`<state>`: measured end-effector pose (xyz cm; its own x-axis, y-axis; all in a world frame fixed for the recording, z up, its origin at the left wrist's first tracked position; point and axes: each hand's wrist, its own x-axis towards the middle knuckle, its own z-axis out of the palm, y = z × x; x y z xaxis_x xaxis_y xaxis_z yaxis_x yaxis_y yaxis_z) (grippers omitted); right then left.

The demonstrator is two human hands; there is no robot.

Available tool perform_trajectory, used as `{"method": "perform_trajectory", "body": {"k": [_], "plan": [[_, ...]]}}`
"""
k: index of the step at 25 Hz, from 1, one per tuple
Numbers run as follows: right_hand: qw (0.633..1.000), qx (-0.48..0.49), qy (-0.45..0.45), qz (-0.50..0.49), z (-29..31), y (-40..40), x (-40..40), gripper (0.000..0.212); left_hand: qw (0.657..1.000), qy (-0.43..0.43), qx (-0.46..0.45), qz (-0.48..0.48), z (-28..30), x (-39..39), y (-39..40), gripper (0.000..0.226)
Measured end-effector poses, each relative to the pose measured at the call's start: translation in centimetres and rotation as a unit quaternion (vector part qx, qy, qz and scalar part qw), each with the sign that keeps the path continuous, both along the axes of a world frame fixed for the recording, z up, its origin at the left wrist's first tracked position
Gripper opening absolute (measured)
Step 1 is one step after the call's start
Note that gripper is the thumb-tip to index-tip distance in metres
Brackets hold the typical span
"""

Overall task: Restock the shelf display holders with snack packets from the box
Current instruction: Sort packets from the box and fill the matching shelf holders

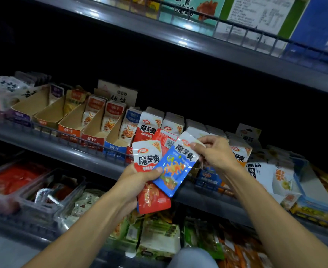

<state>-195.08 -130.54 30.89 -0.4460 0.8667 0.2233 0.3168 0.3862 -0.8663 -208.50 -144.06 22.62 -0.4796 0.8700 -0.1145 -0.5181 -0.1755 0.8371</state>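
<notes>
Head view: your left hand (138, 182) grips red packets (151, 198); your right hand (215, 151) pinches the blue packet (175, 169). Slide it upright into its matching holder.

Two bare forearms reach in from the bottom edge, with no sleeves, watch or rings visible on them. The left hand (138, 178) and the right hand (215, 151) wear no gloves. Low in the view shows a patch of pale blue-grey fabric (193, 257), seemingly trousers.
</notes>
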Motion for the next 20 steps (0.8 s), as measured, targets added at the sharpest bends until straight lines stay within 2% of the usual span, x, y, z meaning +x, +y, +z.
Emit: {"method": "perform_trajectory", "body": {"k": [2,4,6,11,14,17,20], "plan": [[0.999,-0.024,-0.001,0.024,0.2,0.3,0.9,0.015,1.000,0.005,-0.009,-0.016,0.0,0.5,0.2,0.024],[0.995,-0.063,-0.048,0.068,0.4,0.5,1.9,0.019,1.000,-0.003,0.000,-0.031,0.3,1.0,0.5,0.033],[0.994,-0.063,-0.060,0.071,1.0,1.1,3.4,0.019,0.999,-0.021,0.014,-0.040,0.7,1.5,1.1,0.037],[0.997,0.069,0.006,-0.033,3.9,5.1,9.4,0.007,0.998,-0.004,0.018,-0.066,1.4,2.6,2.4,0.029],[0.984,0.147,-0.047,-0.083,3.8,7.1,11.3,0.016,0.998,0.008,0.002,-0.059,1.3,2.8,2.7,0.030],[0.966,0.222,-0.103,-0.081,3.0,7.9,10.1,0.021,0.998,0.026,-0.007,-0.059,1.1,3.0,2.7,0.032],[0.944,0.272,-0.173,-0.066,2.5,8.3,8.2,0.011,0.997,0.047,-0.010,-0.057,1.1,2.8,2.6,0.030]]}}
